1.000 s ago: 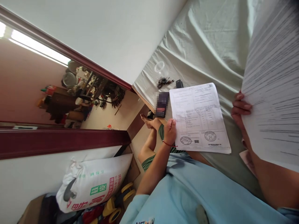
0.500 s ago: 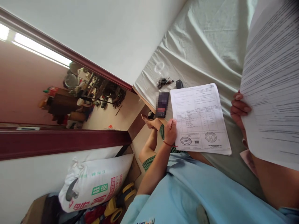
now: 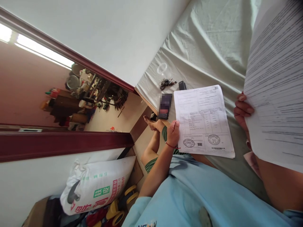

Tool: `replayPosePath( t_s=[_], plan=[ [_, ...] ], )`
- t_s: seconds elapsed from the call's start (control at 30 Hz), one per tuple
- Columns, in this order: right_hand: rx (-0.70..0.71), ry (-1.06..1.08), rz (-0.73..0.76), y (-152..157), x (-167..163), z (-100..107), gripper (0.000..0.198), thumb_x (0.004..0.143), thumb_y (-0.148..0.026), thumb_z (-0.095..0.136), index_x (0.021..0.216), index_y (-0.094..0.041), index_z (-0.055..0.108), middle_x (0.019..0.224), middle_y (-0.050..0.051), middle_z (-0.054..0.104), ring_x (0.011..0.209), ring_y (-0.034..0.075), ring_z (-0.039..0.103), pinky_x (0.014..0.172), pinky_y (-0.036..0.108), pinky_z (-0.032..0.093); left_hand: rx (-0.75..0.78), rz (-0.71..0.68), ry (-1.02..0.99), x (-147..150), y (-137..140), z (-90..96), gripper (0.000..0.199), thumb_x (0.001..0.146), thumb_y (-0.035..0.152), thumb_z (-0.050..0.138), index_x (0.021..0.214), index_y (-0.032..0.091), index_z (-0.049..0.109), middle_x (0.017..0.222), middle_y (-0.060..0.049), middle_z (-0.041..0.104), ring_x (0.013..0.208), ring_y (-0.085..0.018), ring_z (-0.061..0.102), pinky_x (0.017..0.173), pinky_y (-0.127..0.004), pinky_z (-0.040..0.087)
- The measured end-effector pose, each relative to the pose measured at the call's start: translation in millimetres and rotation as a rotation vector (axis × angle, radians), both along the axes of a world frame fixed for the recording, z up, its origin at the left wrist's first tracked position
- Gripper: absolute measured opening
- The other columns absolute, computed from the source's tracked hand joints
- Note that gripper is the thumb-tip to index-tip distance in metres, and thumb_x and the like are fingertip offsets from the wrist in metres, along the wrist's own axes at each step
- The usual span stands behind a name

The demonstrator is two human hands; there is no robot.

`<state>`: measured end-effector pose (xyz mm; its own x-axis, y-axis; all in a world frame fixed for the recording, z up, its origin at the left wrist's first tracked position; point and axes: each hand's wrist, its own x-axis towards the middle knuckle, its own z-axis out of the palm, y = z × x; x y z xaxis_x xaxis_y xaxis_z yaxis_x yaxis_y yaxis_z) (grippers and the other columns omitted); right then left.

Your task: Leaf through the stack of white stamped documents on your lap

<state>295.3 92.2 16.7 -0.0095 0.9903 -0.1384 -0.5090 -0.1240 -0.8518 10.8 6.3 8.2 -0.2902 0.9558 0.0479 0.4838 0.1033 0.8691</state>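
My left hand (image 3: 173, 134), a red cord round its wrist, is closed on the left edge of a stamped form (image 3: 203, 110). The form is a thin stack of white printed sheets with two oval stamps, a table of text and a barcode, lying over my lap and the bed edge. At the right, the fingers of my right hand (image 3: 242, 110) wrap round the edge of other printed sheets (image 3: 274, 85). Those sheets are raised close to the camera and run out of view; they hide part of my right hand.
On the light sheet-covered bed (image 3: 213, 37) are a phone (image 3: 165, 105), partly blurred, a bunch of keys (image 3: 167, 83), a small black case (image 3: 182, 85) and a clear plastic cup (image 3: 163, 69). A white printed sack (image 3: 99, 183) leans by the wall, beside a yellow-wheeled toy (image 3: 115, 211).
Both hands keep their hold on the papers. The whole view has shifted very slightly; nothing else has visibly moved.
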Motion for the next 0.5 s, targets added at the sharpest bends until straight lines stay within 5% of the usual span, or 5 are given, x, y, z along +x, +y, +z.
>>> replayPosePath(
  t_s=[0.5],
  plan=[
    [0.040, 0.125, 0.041, 1, 3, -13, 0.015, 0.087, -0.040, 0.051, 0.080, -0.026, 0.052, 0.079, -0.001, 0.032, 0.064, 0.016, -0.001, 0.050, 0.029, -0.002, -0.017, -0.004, 0.033, -2, 0, -1.9, 0.046, 0.096, 0.059, 0.054, 0.073, 0.020, 0.052, 0.066, 0.002, 0.050, 0.064, -0.013, 0.044, 0.063, -0.029, 0.036]
  ],
)
